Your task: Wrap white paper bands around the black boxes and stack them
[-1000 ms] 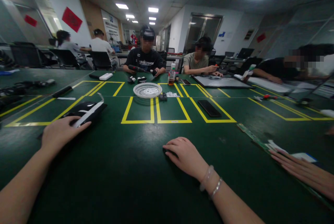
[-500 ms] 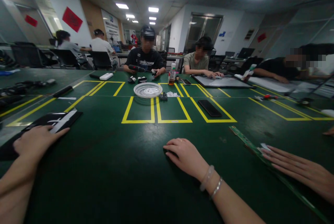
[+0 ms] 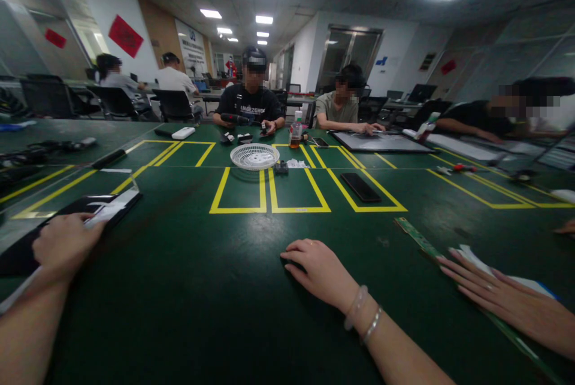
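Note:
My left hand (image 3: 65, 247) is at the left, fingers and thumb closed on a white strip (image 3: 110, 208) that lies over a black flat item (image 3: 20, 247). More white material shows beside the left wrist. My right hand (image 3: 318, 271), with bracelets at the wrist, rests palm down on the green table (image 3: 202, 289). Its thumb is apart from the fingers and nothing shows in it. Farther right, another person's hand (image 3: 498, 298) lies flat over a long green circuit strip (image 3: 420, 237) and a white sheet (image 3: 476, 260).
Beyond my hands are yellow tape outlines (image 3: 238, 211), a white round basket (image 3: 254, 157), a black phone (image 3: 360, 187) and a bottle (image 3: 295, 130). A person (image 3: 251, 97) across the table handles a tool. Black cables (image 3: 45, 151) lie at the left.
My left hand has shifted slightly down, and white material now shows by its wrist. The other person's hand has moved left, with more white sheet visible. My right hand has stayed put.

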A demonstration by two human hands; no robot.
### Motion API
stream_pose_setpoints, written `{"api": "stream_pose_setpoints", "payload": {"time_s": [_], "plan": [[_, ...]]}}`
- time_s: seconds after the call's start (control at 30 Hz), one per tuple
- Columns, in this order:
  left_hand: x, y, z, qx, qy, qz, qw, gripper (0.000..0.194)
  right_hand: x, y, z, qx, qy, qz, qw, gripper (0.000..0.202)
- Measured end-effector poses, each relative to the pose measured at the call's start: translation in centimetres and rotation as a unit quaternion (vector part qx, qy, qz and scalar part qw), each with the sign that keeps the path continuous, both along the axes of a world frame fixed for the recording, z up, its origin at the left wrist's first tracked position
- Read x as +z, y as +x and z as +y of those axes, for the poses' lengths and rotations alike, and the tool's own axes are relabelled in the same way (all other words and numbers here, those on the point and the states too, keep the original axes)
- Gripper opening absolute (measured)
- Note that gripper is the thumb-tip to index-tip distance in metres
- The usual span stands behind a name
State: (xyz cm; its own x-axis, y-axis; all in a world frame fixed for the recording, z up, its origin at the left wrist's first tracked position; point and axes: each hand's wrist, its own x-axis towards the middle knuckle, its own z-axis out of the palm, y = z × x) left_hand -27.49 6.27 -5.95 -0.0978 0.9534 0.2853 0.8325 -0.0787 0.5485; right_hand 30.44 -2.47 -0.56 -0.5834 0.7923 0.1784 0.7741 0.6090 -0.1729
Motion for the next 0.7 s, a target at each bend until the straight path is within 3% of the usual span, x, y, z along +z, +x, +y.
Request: {"api": "stream_pose_setpoints", "payload": {"time_s": [0.1, 0.23, 0.3, 0.37, 0.53, 0.6, 0.7], "plan": [[0.1, 0.9, 0.2, 0.141, 0.100, 0.011, 0.985, 0.048, 0.0, 0.0, 0.0, 0.003, -0.002, 0.001, 1.000, 0.024], [2.0, 5.2, 0.7, 0.119, 0.061, 0.036, 0.990, 0.057, 0.0, 0.0, -0.1, 0.010, 0.007, 0.032, 0.999, 0.031], [3.4, 8.7, 0.6, 0.052, 0.054, 0.058, 0.995, 0.059, 0.0, 0.0, -0.1, 0.011, 0.020, 0.056, 0.998, 0.045], [4.5, 12.8, 0.0, -0.062, 0.041, 0.054, 0.996, 0.052, 0.0, 0.0, -0.1, 0.010, 0.036, 0.076, 0.996, 0.062], [5.5, 22.2, -3.2, -0.297, -0.033, 0.018, 0.954, 0.033, 0.1, -0.2, -0.3, 0.018, 0.069, 0.064, 0.995, 0.081], [5.6, 24.4, -4.4, -0.354, -0.056, 0.016, 0.933, 0.028, 0.2, -0.3, -0.4, 0.021, 0.076, 0.049, 0.996, 0.078], [5.6, 25.9, -5.4, -0.395, -0.082, 0.003, 0.915, 0.023, 0.5, -0.3, -0.6, 0.021, 0.077, 0.041, 0.996, 0.063]]}}
